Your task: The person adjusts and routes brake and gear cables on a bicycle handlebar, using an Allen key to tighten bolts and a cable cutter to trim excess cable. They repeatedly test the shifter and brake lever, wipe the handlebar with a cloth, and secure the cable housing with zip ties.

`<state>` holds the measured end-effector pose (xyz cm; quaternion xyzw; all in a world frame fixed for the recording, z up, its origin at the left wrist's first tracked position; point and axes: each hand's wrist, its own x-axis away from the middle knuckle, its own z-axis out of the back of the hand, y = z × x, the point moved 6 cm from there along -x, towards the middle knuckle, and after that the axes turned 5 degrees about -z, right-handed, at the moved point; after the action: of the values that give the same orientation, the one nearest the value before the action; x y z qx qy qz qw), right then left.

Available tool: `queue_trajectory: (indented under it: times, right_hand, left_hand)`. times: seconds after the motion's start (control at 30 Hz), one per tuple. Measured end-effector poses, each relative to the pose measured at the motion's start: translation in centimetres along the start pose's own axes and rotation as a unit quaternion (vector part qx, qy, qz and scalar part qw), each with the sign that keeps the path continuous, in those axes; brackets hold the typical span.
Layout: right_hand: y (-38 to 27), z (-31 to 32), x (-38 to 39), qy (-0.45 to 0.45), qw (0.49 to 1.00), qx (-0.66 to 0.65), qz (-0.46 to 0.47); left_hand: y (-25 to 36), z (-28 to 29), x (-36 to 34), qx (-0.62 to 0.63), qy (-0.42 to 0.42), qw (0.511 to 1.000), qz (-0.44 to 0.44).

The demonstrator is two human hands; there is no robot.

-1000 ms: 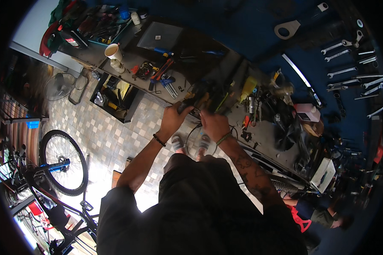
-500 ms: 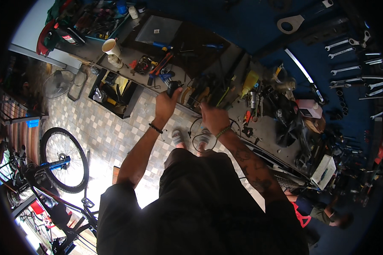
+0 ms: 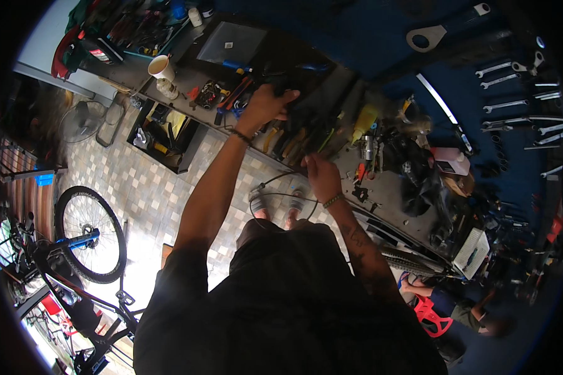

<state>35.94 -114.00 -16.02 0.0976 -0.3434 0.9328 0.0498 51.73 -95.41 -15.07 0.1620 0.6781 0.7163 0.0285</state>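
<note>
A: Where do the worker's hands stand at the cluttered grey workshop counter (image 3: 391, 203)?

B: The bare left hand (image 3: 268, 109), a dark bracelet at its wrist, reaches in past the counter's front edge, close to a flat dark mat (image 3: 281, 53). Its fingers are bent, but whether that grip holds anything cannot be told against the dark surface

A: And the other?

B: The right hand (image 3: 322, 178), above a green braided bracelet, is clenched at the front edge, seemingly grasping a slim dark flexible cable (image 3: 276, 179). The cable hangs in a loose loop off that edge, over grey striped sandals (image 3: 259, 201) on the tiled floor

A: How far along does the work look?

B: Partway, judging by the scene: the cable is in hand, but its loop hangs uncoiled, joined to nothing that clearly shows. Yellow-handled tools (image 3: 271, 139) lie spread along the front edge between the hands, and a translucent yellow squeeze bottle (image 3: 365, 119) stands farther in, toward the counter's right end. None of this is put away; what else is left, the view does not settle
</note>
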Motion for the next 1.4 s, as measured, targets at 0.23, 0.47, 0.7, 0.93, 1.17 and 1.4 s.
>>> queue_trajectory:
  times: [0.23,0.47,0.7,0.93,1.17,1.4]
  right_hand:
    - [2.0,-1.7,5.1,0.008,1.000,0.006,-0.022]
    - [4.8,0.0,6.5,0.033,0.995,-0.059,-0.076]
    - [3.9,0.7,5.8,-0.010,0.926,-0.345,-0.153]
    - [-5.7,-3.1,4.2,-0.164,0.860,-0.454,-0.164]
    - [-12.0,-8.9,4.9,-0.285,0.858,-0.414,-0.105]
    - [-16.1,-13.3,2.0,-0.359,0.857,-0.369,-0.038]
  left_hand:
    - [-7.0,-13.5,-6.1,0.193,-0.194,0.959,0.075]
    - [-6.6,-18.2,-4.3,-0.072,-0.108,0.991,-0.012]
    - [2.7,-6.3,13.0,-0.121,0.247,0.928,-0.251]
    - [-2.5,-4.9,26.7,-0.081,0.126,0.987,-0.055]
    - [-3.9,-2.2,27.8,0.099,0.159,0.982,0.008]
    - [-5.8,-0.1,30.5,0.093,0.345,0.933,0.045]
